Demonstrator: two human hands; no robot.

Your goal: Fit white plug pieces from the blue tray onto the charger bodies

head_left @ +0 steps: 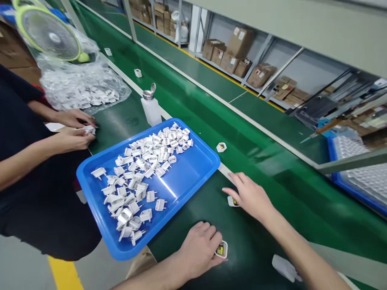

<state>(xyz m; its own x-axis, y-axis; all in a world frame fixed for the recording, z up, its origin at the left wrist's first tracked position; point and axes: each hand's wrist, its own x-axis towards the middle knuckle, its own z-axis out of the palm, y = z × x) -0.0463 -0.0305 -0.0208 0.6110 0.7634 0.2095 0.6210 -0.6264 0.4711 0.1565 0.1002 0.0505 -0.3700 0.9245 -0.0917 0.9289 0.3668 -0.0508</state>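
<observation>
Beside the blue tray (193,169), the left hand (198,249) touched one white plug housing (221,249), the right hand (249,197) a second housing (232,201), the hands apart.

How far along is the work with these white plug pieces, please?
Done, it seems: neat rows of white items fill the blue tray at far right. In hand: the left hand is at a yellow-labelled housing, the right hand over another. Still waiting: loose plug pieces in the nearer blue tray and a plastic bag.
</observation>
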